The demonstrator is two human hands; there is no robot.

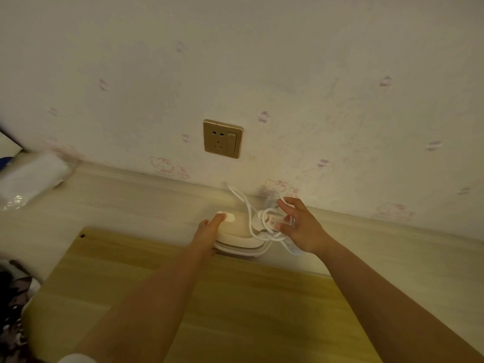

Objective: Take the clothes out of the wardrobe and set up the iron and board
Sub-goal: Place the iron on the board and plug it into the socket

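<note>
Two hands on white iron [237, 235] at board's [209, 297] far edge: left hand [209, 229] grips its body; right hand [298, 226] pinches looped cord [258, 229]. Wall socket [222, 138] beyond.

- The near side of the iron [237, 235] is covered by the left hand [209, 231]; how the fingers lie on the iron's far side cannot be made out.
- The rear of the iron is partly masked by the looped cord [258, 226] and the right hand [298, 226]; the plug end of the cord cannot be told.
- Left of the iron, a blurred white bundle [31, 176] is cut off by the picture's edge.
- Nearer than the iron, the wooden board [235, 310] is cut off at the bottom edge.
- Far left of the board, a dark patterned cloth [13, 310] is cropped and cannot be identified.
</note>
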